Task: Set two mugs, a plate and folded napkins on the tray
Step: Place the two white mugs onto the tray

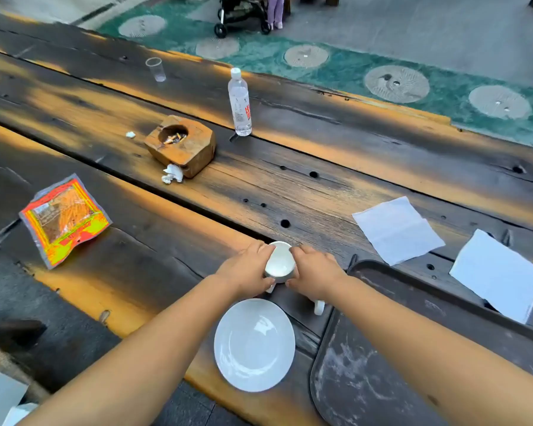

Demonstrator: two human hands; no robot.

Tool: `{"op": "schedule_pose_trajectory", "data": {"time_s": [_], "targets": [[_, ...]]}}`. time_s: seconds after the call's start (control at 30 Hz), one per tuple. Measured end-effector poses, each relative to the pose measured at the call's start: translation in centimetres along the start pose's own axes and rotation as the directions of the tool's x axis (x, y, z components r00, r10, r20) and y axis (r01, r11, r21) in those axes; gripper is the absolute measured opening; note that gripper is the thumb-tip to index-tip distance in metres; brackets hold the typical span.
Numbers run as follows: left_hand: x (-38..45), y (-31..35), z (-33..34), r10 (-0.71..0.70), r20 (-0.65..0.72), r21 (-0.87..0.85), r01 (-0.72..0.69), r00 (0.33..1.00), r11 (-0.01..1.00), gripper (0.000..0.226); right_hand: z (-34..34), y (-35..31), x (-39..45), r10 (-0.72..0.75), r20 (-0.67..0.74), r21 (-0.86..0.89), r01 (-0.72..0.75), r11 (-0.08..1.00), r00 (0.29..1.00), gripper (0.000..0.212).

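Note:
A white mug [279, 261] sits on the dark wooden table with its opening towards me. My left hand [246, 272] clasps its left side and my right hand [314, 272] its right side. A white handle [319, 307] shows under my right wrist; what it belongs to is hidden. A white plate [254, 344] lies empty just in front of my hands. The dark tray [382, 364] lies at the lower right with nothing on its visible surface. One unfolded white napkin [397, 230] lies beyond the tray. A second napkin [499, 275] overlaps the tray's far right rim.
A wooden ashtray [180, 144] with crumpled tissue [173, 173] beside it, a water bottle [240, 103] and a clear plastic cup [156, 69] stand farther back. A bright snack packet [63, 219] lies at the left. Beyond the table's far edge is floor and a stroller [240, 13].

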State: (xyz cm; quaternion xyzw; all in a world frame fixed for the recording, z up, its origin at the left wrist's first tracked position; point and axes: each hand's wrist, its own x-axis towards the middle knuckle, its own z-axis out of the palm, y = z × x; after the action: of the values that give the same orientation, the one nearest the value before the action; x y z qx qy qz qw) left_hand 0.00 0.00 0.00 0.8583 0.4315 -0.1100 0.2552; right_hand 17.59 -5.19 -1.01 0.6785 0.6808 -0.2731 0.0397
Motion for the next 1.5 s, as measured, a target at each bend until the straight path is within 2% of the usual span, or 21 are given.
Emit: {"op": "schedule_pose_trajectory", "data": {"time_s": [0.1,0.23,0.33,0.47,0.6,0.73,0.87,1.0,1.1,1.3,1.5], "targets": [[0.9,-0.3,0.5,-0.005,0.020,-0.081,0.007,1.000,0.997,0.086,0.7,0.0,1.0,0.009,-0.017,0.010,-0.009,1.000,1.000,0.073],[2.2,-0.7,1.2,0.014,0.045,-0.187,-0.005,0.999,0.982,0.096,1.5,0.1,1.9,0.012,-0.004,0.011,-0.012,1.000,1.000,0.090],[2.9,-1.4,1.5,0.006,0.032,-0.201,0.000,0.999,0.980,0.100,1.7,0.2,2.4,-0.004,-0.017,-0.022,0.004,1.000,1.000,0.096],[3.9,-2.1,1.7,0.013,0.064,-0.235,0.003,0.998,0.972,0.101,2.2,0.0,3.3,-0.027,-0.078,-0.063,0.022,0.998,0.997,0.081],[4.6,-2.7,1.7,0.034,0.146,-0.347,0.019,0.989,0.938,0.103,2.4,0.0,4.3,-0.004,-0.063,0.015,0.005,1.000,0.998,0.063],[4.9,-3.3,2.2,0.040,0.197,-0.513,0.068,0.980,0.856,0.106,2.7,0.2,4.9,0.059,0.009,0.111,-0.060,0.992,0.998,0.069],[5.2,-4.0,2.9,0.064,0.243,-0.638,0.111,0.968,0.762,0.105,2.8,0.4,5.4,0.132,0.085,0.088,-0.139,0.986,0.988,0.077],[5.1,-4.5,3.5,0.080,0.192,-0.703,0.080,0.978,0.706,0.088,2.7,0.3,5.5,0.132,0.131,-0.023,-0.130,0.991,0.983,0.077],[4.4,-4.9,3.7,0.065,0.148,-0.735,0.066,0.987,0.675,0.086,2.5,0.1,5.2,0.085,0.108,-0.008,-0.085,0.996,0.990,0.078],[1.3,-4.9,2.1,0.025,0.070,-0.731,0.035,0.997,0.681,0.086,1.4,-0.7,3.2,-0.052,0.002,0.095,0.052,0.994,0.999,0.105],[-3.3,-3.3,0.3,0.046,-0.026,-0.686,-0.052,0.999,0.725,0.093,0.3,-1.6,-1.4,-0.144,-0.069,0.325,0.159,0.932,0.987,0.107]]}}
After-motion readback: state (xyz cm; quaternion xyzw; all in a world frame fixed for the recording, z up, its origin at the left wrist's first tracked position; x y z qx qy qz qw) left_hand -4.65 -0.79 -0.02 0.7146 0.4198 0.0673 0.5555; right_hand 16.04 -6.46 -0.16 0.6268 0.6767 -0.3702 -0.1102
